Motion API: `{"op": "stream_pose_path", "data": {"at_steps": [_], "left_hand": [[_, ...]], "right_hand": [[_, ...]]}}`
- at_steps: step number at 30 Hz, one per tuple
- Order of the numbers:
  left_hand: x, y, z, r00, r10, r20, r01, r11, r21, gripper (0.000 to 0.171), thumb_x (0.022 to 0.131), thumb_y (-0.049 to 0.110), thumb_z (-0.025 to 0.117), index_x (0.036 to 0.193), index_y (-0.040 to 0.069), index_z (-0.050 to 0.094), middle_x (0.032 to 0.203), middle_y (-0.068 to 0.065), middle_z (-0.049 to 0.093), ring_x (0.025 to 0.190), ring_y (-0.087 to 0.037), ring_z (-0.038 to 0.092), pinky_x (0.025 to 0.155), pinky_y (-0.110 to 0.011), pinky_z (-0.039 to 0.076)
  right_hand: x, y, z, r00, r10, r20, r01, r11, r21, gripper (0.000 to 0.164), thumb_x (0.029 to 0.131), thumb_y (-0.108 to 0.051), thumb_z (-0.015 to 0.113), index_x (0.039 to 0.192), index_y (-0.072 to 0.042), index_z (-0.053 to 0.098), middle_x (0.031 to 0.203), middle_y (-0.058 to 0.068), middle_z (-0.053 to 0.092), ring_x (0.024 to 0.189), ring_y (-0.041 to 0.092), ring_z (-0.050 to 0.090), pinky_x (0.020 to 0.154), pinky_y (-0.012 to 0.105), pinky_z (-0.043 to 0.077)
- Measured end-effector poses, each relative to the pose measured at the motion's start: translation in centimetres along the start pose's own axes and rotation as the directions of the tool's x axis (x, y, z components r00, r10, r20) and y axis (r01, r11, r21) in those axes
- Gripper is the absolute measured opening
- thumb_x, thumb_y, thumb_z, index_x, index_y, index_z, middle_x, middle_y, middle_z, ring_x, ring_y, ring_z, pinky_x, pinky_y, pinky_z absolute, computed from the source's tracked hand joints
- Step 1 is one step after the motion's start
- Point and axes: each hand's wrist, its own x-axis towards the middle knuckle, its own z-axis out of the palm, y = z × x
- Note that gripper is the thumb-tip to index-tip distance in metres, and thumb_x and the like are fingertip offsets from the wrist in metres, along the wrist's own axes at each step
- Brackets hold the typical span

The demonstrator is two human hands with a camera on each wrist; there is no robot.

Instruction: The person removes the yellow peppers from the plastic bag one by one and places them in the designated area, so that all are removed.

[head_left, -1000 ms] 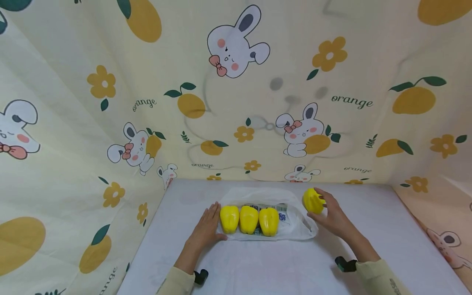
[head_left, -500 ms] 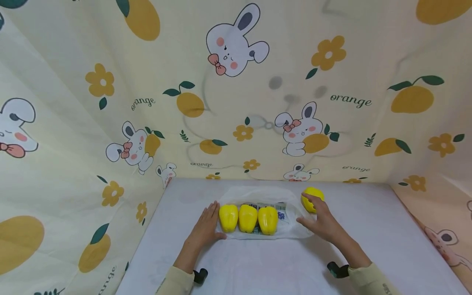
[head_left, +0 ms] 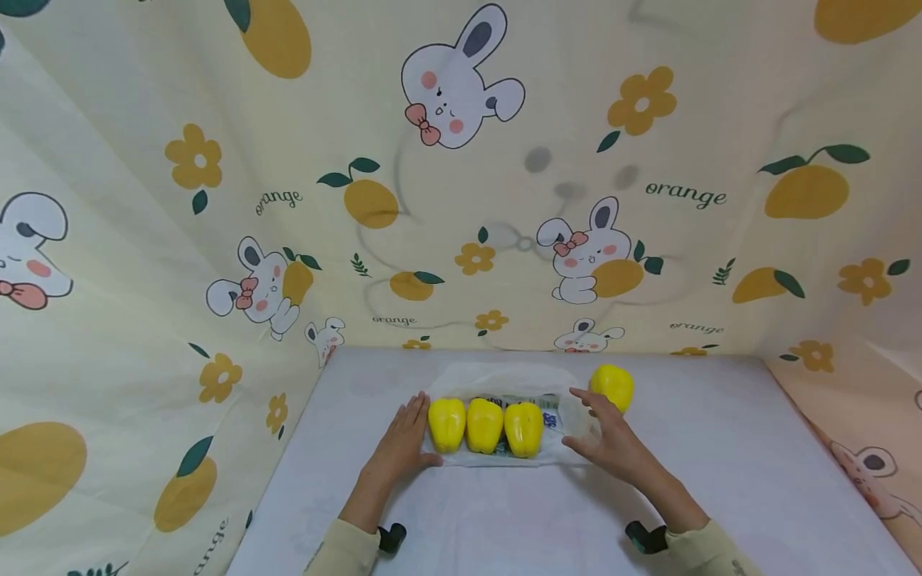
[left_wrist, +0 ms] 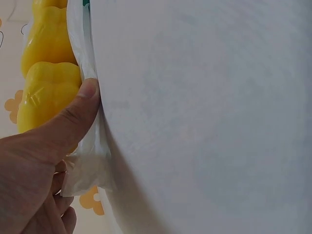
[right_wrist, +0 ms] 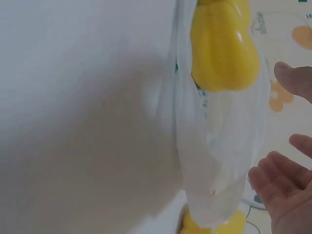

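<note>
Three yellow bell peppers [head_left: 485,426] stand side by side on a flat white plastic bag [head_left: 574,419] with printing on it. My left hand [head_left: 398,438] rests at the bag's left end, fingers extended beside the nearest pepper. In the left wrist view its thumb [left_wrist: 73,119] lies along the bag's near edge, close to a pepper [left_wrist: 48,90]. Spread fingers and thumb mark my right hand [head_left: 612,440], which hovers over the bag's right end and holds nothing. Just behind it a fourth yellow bell pepper [head_left: 612,386] sits on the table, partly covered by the hand.
A white-covered table [head_left: 490,520] runs back to a patterned curtain [head_left: 446,264] with rabbits, flowers and oranges. The curtain also hangs along the left and right sides. Dark wrist cameras [head_left: 646,537] show at both sleeves.
My right hand has let go of the fourth bell pepper at the right and moved left over the bag's right end. The left hand and the row of three have stayed in place.
</note>
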Motion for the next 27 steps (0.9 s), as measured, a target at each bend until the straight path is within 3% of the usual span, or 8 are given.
{"op": "stream_pose_path", "data": {"at_steps": [12,27], "left_hand": [[0.0,0.0,-0.1,1.0,-0.001,-0.01,0.001,1.0,-0.012,0.118,0.086,0.043,0.091,0.169,-0.003,0.02,0.178,-0.019,0.019,0.165,-0.032,0.02,0.135,-0.048,0.017],[-0.2,0.0,0.1,1.0,0.006,-0.016,-0.006,1.0,-0.024,0.117,0.086,0.04,0.091,0.169,-0.003,0.021,0.178,-0.019,0.019,0.165,-0.032,0.02,0.135,-0.049,0.016]], "right_hand": [[0.1,-0.5,1.7,0.998,-0.03,0.047,0.03,0.999,0.016,0.087,0.088,-0.018,0.092,0.159,-0.009,0.044,0.155,0.024,0.05,0.134,0.048,0.054,0.108,0.064,0.055],[0.5,-1.3,3.6,0.994,0.038,0.099,-0.039,0.999,0.009,0.093,0.086,-0.018,0.093,0.162,-0.007,0.04,0.157,0.021,0.048,0.134,0.044,0.055,0.108,0.061,0.056]]}}
